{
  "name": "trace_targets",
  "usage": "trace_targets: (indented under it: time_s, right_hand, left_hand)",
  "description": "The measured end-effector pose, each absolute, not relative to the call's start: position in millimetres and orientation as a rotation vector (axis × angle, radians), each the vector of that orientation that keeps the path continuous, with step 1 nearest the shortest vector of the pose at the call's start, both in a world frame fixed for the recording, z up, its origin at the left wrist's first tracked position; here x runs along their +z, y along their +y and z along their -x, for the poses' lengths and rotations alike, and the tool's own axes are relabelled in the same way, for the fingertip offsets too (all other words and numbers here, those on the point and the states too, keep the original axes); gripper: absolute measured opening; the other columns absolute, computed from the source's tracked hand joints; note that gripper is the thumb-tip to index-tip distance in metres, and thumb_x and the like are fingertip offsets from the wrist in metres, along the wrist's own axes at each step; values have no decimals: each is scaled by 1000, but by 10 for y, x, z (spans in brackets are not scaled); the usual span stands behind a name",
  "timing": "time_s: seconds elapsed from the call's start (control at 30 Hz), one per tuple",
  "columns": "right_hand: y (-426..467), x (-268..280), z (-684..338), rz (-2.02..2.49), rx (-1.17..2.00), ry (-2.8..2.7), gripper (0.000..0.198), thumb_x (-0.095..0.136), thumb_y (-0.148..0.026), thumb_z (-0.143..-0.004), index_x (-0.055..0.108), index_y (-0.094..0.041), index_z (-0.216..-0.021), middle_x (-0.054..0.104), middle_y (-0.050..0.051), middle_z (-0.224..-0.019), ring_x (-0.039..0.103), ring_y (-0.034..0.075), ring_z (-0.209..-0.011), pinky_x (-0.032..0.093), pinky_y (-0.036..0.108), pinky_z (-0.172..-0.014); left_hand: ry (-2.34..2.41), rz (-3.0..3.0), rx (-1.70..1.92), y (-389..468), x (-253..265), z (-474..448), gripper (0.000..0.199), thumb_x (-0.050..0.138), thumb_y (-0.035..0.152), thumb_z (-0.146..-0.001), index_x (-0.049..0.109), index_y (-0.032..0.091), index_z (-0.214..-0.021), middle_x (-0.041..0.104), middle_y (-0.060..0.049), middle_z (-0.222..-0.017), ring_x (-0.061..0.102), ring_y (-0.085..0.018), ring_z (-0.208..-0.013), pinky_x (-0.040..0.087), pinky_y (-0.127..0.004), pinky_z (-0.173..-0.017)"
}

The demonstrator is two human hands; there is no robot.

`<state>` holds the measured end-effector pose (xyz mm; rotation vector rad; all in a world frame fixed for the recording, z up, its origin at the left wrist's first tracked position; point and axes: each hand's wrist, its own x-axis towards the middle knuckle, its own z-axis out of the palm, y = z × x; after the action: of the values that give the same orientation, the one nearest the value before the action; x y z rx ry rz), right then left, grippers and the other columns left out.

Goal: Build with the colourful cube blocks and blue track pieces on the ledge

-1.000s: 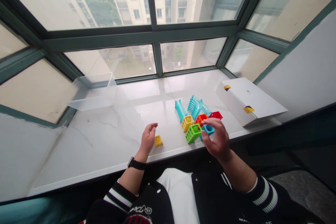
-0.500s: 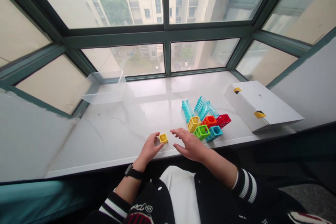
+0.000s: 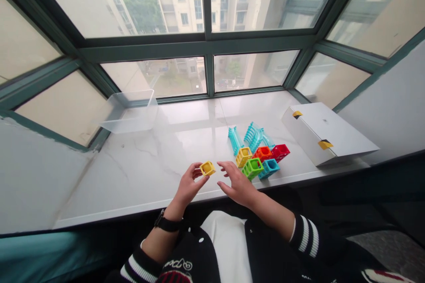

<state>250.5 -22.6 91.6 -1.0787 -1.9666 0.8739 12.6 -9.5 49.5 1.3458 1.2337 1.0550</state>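
Note:
Between the thumb and fingers of my left hand (image 3: 190, 182) is a small yellow cube block (image 3: 207, 168), its recessed top facing up. My right hand (image 3: 239, 184) is just to the right of it, thumb and fingers apart and nothing in them. Close beyond the right hand stand hollow cube blocks: a yellow one (image 3: 244, 156), a green one (image 3: 253, 168), an orange one (image 3: 263, 153), a blue one (image 3: 269, 168) and a red one (image 3: 280, 152). Translucent blue track pieces (image 3: 235, 140) lie behind these blocks.
A clear plastic bin (image 3: 133, 112) sits at the back left of the white marble sill (image 3: 139, 177). On the right is a white box (image 3: 332, 130) with yellow-and-black tabs. Green-framed windows (image 3: 195, 46) enclose the far side.
My left hand has gripped the small yellow block and raised it a little, tilting it. My right hand stays open beside it, nearly in place.

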Motion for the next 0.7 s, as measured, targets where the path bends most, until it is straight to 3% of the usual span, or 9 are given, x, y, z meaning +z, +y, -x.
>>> trace_targets:
  time_s: [0.23,0.4,0.7]
  right_hand:
    - [-205,1058,-2472,1011,1045,-1707,44,65,-31,-101,55,-27,-144,58,13,-140,71,22,-110,67,39,-89]
    - [-199,1144,-2485,924,1029,-1698,43,69,-35,-100,60,-25,-142,65,12,-134,73,21,-105,65,40,-93]
    - [-224,1082,-2493,908,1025,-1728,45,74,-28,-95,62,-26,-139,66,10,-127,69,18,-92,62,39,-88]
  left_hand:
    - [1027,-1298,1129,-162,922,-247,52,87,40,-84,66,22,-128,74,-13,-129,74,-28,-113,61,-47,-103]
    - [933,-1251,1138,-189,970,-284,54,88,40,-83,68,21,-129,76,-14,-127,74,-30,-114,60,-49,-104]
    - [963,-1311,1126,-212,973,-267,51,91,38,-79,71,21,-123,78,-12,-117,75,-27,-104,62,-46,-98]
